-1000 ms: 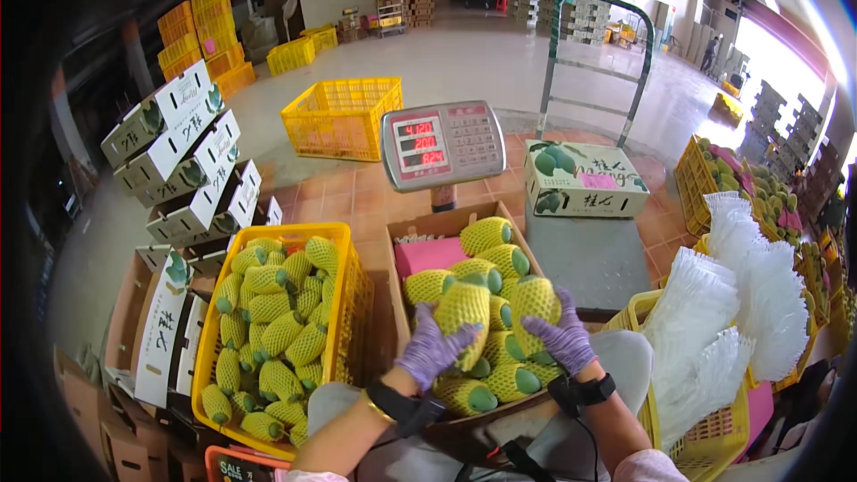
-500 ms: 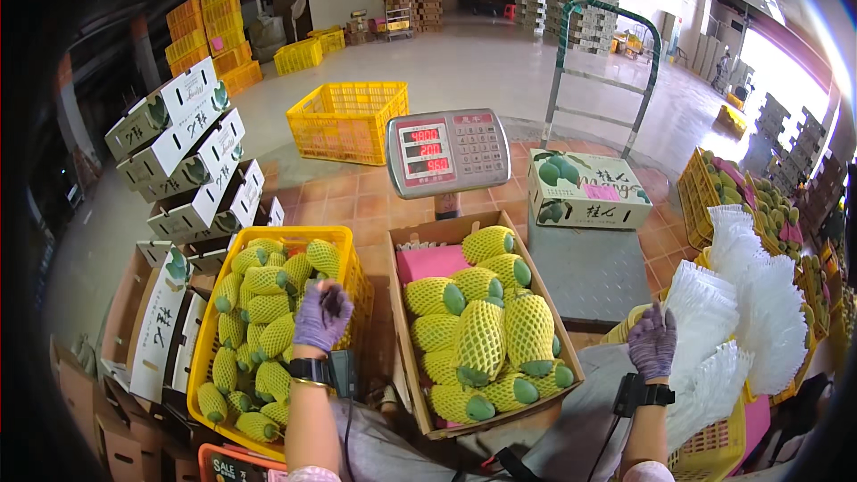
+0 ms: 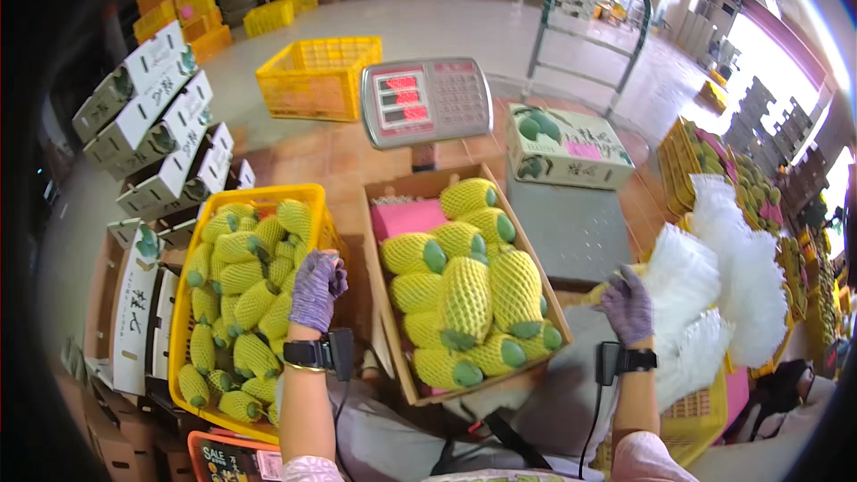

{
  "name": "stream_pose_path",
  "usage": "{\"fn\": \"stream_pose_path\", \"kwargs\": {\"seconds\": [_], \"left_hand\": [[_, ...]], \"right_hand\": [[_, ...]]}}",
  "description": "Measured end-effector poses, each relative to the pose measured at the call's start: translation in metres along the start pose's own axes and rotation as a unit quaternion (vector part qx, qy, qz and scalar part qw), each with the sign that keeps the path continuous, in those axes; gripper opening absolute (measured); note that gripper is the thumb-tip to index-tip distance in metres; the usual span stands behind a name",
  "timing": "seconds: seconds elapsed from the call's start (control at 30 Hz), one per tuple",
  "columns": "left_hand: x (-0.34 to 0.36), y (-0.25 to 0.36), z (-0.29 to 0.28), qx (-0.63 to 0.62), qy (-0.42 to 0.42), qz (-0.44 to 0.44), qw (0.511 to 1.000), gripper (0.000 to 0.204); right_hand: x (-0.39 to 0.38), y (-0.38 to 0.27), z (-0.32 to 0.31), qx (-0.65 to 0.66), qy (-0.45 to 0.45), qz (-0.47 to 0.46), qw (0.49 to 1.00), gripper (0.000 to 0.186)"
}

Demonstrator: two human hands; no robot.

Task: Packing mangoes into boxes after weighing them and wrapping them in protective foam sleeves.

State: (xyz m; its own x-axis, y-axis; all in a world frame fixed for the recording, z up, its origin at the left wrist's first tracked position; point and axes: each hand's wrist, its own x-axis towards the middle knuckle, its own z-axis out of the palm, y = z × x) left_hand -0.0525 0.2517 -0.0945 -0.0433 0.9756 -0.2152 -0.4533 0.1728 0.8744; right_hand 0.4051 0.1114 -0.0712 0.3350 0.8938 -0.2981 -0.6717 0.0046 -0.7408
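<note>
My left hand (image 3: 317, 290), in a purple knit glove with bare fingertips, hovers at the right rim of a yellow crate (image 3: 183, 303). Its fingers are curled in, with nothing visible in them. The crate is full of green mangoes (image 3: 241, 277) in yellow-green foam nets. Between my hands an open cardboard box (image 3: 379, 303) holds several netted mangoes (image 3: 466, 299), two of them lying on top, and a pink sheet (image 3: 406, 217). My right hand (image 3: 628, 306), gloved alike, is raised right of the box, fingers half bent and apart, near white foam nets (image 3: 683, 281).
A scale display (image 3: 427, 103) stands beyond the box. A closed printed carton (image 3: 569, 147) rests on the grey platform (image 3: 567, 228) of a cart with a green-topped handle (image 3: 638, 13). White cartons (image 3: 161, 125) are stacked at left. An empty-looking yellow crate (image 3: 308, 94) sits farther back.
The view has tilted and shifted, so the scene sits higher and further left. My left hand has moved right relative to the crate, and my right hand slightly closer to the box. The mangoes look unmoved.
</note>
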Motion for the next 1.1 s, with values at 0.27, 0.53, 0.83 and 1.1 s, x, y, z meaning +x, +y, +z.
{"fn": "stream_pose_path", "kwargs": {"seconds": [0.27,0.53,0.83,1.1], "left_hand": [[-0.005,-0.015,0.027,0.121,-0.097,0.0,0.988,0.015],[-0.008,-0.022,0.036,0.123,-0.134,0.016,0.983,0.009],[-0.036,-0.004,0.092,0.177,-0.284,0.097,0.937,0.037],[-0.053,-0.012,0.087,0.031,-0.285,0.181,0.941,0.045]], "right_hand": [[-0.056,0.083,0.123,-0.77,-0.069,-0.321,0.548,0.074],[-0.021,0.089,0.111,-0.714,-0.019,-0.262,0.649,0.076],[-0.038,0.033,0.128,0.08,-0.195,0.119,0.97,0.063],[-0.029,0.061,0.226,-0.636,-0.38,-0.322,0.59,0.067]]}}
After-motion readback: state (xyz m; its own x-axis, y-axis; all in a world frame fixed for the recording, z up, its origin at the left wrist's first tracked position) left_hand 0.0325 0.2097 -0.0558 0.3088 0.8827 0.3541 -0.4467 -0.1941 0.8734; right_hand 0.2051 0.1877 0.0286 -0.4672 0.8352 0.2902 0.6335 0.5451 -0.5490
